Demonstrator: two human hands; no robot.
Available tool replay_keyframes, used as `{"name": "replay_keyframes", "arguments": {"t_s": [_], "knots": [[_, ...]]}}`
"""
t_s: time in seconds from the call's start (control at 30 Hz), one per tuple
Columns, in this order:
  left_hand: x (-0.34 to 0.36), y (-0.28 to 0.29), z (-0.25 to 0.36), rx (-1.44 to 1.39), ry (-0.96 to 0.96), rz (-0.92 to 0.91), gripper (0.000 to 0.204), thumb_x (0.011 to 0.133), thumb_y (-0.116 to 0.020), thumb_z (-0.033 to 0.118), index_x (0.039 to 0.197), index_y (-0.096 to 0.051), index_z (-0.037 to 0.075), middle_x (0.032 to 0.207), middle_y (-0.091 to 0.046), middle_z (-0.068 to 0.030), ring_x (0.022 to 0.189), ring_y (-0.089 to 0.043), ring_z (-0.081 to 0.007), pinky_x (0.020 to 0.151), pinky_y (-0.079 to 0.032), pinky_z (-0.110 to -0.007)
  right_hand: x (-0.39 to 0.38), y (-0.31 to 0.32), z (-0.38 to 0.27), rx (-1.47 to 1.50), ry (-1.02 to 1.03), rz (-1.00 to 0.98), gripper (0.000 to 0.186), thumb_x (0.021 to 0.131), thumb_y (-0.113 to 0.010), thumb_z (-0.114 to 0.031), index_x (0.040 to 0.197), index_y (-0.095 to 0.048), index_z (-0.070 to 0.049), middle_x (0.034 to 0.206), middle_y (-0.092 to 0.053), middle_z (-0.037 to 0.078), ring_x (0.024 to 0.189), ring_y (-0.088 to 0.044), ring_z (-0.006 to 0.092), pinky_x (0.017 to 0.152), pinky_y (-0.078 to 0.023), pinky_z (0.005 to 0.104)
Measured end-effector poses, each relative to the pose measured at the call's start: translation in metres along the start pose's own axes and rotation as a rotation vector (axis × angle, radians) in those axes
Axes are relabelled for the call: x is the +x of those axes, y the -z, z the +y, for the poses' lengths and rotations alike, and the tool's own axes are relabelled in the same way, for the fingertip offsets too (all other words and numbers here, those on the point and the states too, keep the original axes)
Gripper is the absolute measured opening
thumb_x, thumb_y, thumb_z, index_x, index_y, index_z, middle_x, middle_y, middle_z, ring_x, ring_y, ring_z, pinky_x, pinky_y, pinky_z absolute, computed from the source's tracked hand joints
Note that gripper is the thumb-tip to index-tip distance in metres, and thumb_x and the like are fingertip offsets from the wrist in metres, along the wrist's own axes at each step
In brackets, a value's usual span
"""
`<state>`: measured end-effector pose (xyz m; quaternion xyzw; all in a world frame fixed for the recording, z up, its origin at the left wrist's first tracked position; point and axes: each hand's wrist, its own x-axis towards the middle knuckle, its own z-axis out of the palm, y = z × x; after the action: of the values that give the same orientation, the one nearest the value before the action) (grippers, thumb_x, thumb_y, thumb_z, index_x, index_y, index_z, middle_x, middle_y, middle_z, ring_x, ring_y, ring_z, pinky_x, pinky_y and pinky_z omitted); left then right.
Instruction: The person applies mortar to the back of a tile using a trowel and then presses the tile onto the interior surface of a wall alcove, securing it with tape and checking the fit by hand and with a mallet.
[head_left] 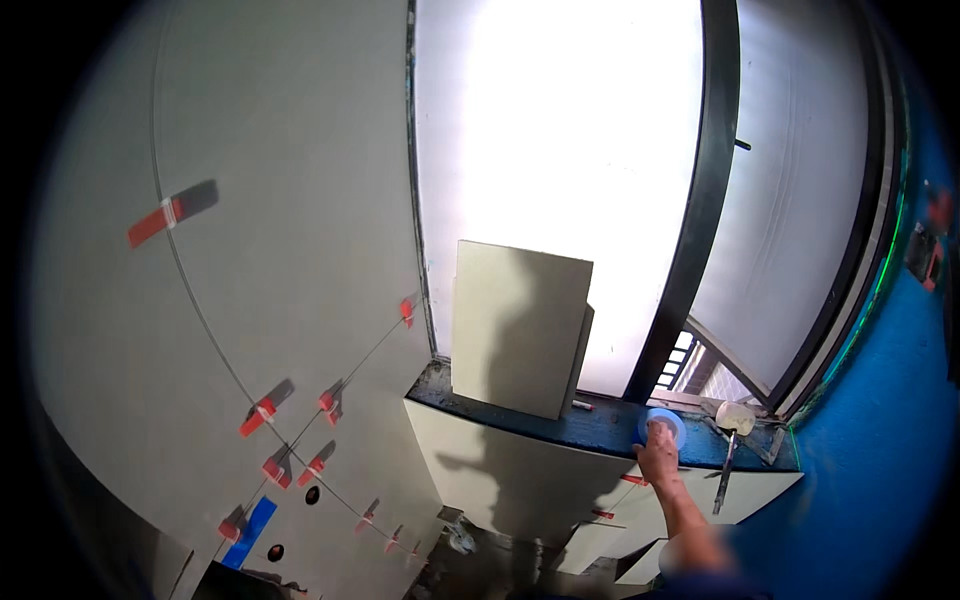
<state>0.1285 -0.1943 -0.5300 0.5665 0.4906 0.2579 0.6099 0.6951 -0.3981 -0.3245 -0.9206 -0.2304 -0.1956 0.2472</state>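
Note:
My right hand (657,457) reaches up from the lower right to the window sill (590,428). Its fingers are closed on a roll of blue tape (678,425) that sits on the sill. A mallet with a whitish head (735,417) lies just to the right, its handle hanging over the sill's front edge. Left of the roll is a small marker-like stick (583,405). Large grey-beige tiles (490,320) stand on the sill, leaning against the window. No part of my left hand shows.
Red levelling wedges (265,412) sit along the joints of the tiled wall (280,150) at left, near two round holes and a blue tape strip (250,532). The right wall (850,480) is blue, with a green laser line. More tiles (590,548) stand below the sill.

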Motion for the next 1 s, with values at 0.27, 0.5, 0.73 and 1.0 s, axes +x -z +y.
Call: {"name": "replay_keyframes", "arguments": {"t_s": [0.27,0.5,0.73,1.0], "knots": [[-0.009,-0.04,0.054,0.495,0.086,0.062,0.032,0.091,-0.062,0.027,0.11,-0.062,0.002,0.098,-0.068,-0.0117,0.086,-0.064,-0.0237,0.075,-0.053,-0.039,0.104,0.002,-0.08,0.703,0.1,0.062,0.038,0.088,-0.07,-0.017,0.119,-0.059,0.003,0.105,-0.068,0.016,0.095,-0.066,0.0198,0.083,-0.053,0.0326],[-0.014,-0.047,0.071,0.516,0.064,-0.054,0.037,0.093,-0.06,0.035,0.118,-0.06,0.008,0.098,-0.067,-0.0116,0.086,-0.064,-0.0246,0.078,-0.052,-0.039,0.204,0.015,-0.155,0.572,0.098,0.327,0.035,0.086,-0.067,-0.018,0.112,-0.062,0.004,0.093,-0.059,0.017,0.081,-0.062,0.0262,0.074,-0.052,0.0353],[-0.031,-0.045,0.046,0.629,0.007,0.051,0.031,0.092,-0.061,0.035,0.113,-0.064,0.014,0.1,-0.067,-0.0091,0.086,-0.063,-0.0261,0.078,-0.051,-0.041,0.203,0.021,-0.184,0.659,-0.003,0.322,0.034,0.081,-0.073,-0.023,0.098,-0.059,0.003,0.102,-0.054,0.016,0.095,-0.058,0.0321,0.085,-0.048,0.042],[-0.059,-0.076,0.099,0.763,-0.014,0.135,0.024,0.088,-0.061,0.038,0.1,-0.071,0.019,0.109,-0.064,-0.0124,0.11,-0.055,-0.0324,0.096,-0.041,-0.048,0.199,0.014,-0.18,0.938,-0.037,0.173,0.03,0.081,-0.076,-0.023,0.089,-0.056,-0.002,0.083,-0.057,0.007,0.075,-0.055,0.0168,0.067,-0.045,0.0305]]}}
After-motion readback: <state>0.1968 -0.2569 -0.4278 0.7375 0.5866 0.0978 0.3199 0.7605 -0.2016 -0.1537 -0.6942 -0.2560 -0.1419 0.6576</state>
